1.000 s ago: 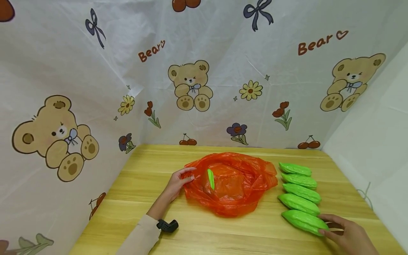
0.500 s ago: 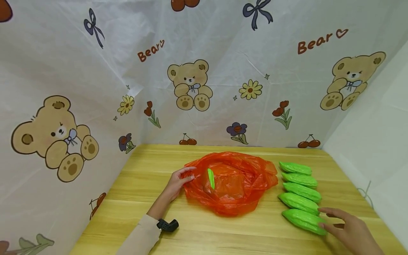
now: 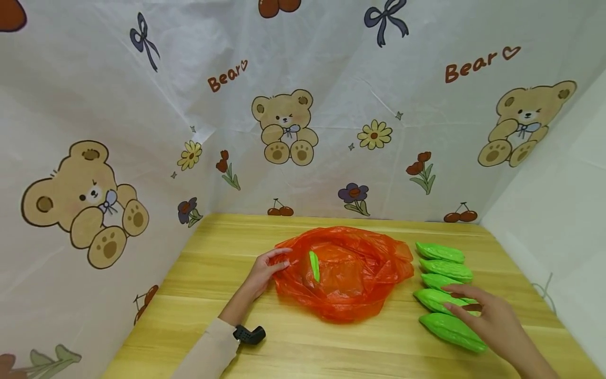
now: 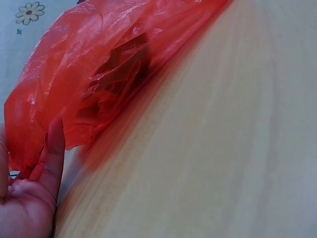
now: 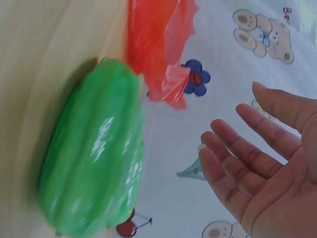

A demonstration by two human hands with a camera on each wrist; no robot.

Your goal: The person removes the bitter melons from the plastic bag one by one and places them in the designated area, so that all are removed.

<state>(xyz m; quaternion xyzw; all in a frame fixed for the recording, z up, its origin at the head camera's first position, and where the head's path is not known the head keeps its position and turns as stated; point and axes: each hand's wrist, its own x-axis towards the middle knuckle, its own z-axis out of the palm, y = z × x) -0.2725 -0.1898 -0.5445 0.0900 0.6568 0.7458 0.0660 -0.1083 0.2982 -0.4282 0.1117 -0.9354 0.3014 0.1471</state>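
A red plastic bag (image 3: pixel 343 310) lies spread with its mouth facing up in the middle of the table, and a bright green sliver (image 3: pixel 314 266) shows inside. My left hand (image 3: pixel 260 273) holds its left rim between thumb and fingers; in the left wrist view the film of the bag (image 4: pixel 99 69) rises beyond the hand (image 4: pixel 29 198). On the right, several green bitter melons (image 3: pixel 440 253) form a column. Over the middle ones hovers my right hand (image 3: pixel 492 318), fingers apart and holding nothing. The right wrist view has the nearest bitter melon (image 5: pixel 94 153) beside the hand (image 5: pixel 267 168).
The wooden table (image 3: pixel 331 352) ends at a bear-printed cloth (image 3: pixel 326 189) behind and on the left. A plain white sheet (image 3: pixel 544 226) borders the right side, with a thin cord (image 3: pixel 546 292) near the table edge. A black wrist device (image 3: pixel 249 335) sits on the left forearm.
My right hand has let go of the nearest bitter melon and moved up and left over the middle of the column. The left hand and the bag have stayed put.
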